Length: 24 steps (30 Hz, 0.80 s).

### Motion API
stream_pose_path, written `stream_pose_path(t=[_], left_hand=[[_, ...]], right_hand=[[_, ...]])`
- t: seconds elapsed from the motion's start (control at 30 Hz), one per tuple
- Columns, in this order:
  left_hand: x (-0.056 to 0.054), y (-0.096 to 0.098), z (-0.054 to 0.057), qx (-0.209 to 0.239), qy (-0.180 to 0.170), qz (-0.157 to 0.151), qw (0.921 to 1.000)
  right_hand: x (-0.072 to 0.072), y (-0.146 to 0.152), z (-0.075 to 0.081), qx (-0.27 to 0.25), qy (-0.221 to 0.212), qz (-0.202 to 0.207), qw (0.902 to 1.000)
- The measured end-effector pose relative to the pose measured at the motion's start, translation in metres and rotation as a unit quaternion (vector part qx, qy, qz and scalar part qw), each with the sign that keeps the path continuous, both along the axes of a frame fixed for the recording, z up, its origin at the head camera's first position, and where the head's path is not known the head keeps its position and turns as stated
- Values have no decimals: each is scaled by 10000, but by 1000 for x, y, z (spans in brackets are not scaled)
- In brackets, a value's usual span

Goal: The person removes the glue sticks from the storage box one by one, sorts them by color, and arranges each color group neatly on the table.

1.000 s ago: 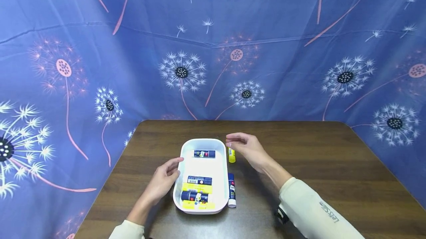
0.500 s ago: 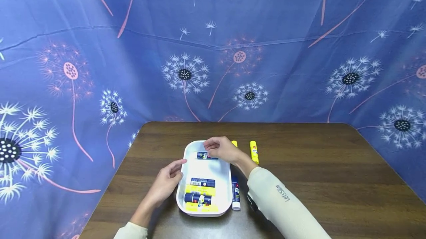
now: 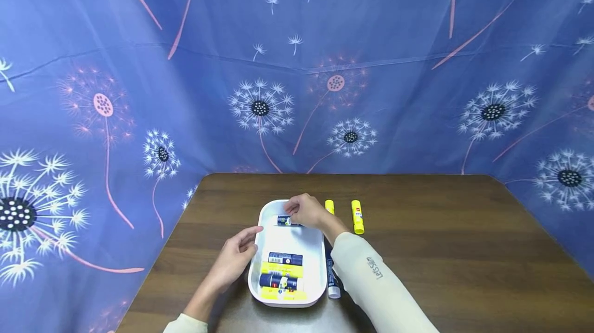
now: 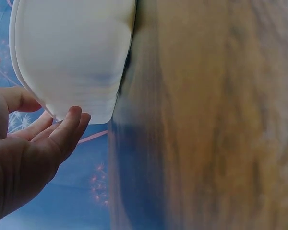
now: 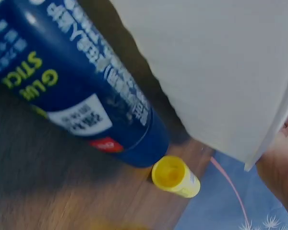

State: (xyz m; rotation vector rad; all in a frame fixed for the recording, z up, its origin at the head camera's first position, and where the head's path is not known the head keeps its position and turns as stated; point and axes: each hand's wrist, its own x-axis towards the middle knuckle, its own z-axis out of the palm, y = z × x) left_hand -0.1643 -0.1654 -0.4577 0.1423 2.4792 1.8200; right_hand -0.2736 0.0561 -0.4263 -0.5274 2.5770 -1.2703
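Observation:
A white tray (image 3: 290, 243) lies lengthwise on the table. My left hand (image 3: 232, 258) rests against its left side, fingers touching the outer wall, as the left wrist view shows on the tray's wall (image 4: 72, 57). Over the tray's far end, my right hand (image 3: 306, 212) pinches a blue glue stick (image 3: 283, 220) lying crosswise there; its right end is hidden under the fingers. Nearer in the tray lie a blue glue stick (image 3: 285, 258), a yellow one (image 3: 282, 269), another blue one (image 3: 278, 282) and another yellow one (image 3: 283, 294).
Right of the tray are two yellow glue sticks, a nearer one (image 3: 329, 206) and one farther right (image 3: 357, 217). A blue glue stick with a white end (image 3: 332, 279) lies along the tray's right side, partly behind my sleeve. A patterned blue cloth (image 3: 394, 65) hangs behind the table.
My right hand has come left from beside the yellow glue stick outside the tray to the blue one at the tray's far end. A second yellow stick shows at right. The left hand stays.

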Motion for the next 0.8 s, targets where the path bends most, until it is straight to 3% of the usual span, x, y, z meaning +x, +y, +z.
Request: stream_pose_path(t=[0.27,0.43,0.57,0.67,0.8], left_hand=[[1,4,-4,-30,5,21,10000],[4,5,-4,-12,-55,-88,9999],[5,6,-3,-21,-44,-103,9999],[5,5,-1,-26,-12,-23,10000],[4,4,2,-69,10,29,10000]], right_hand=[[6,-4,-7,945,554,-31,9940],[11,-8,-16,1181,378,-148,9922],[15,-10,-19,765,154,-283,9965],[18,-11,-17,146,-88,-301,9994],[23,-8,-10,-776,-596,-544,9937]])
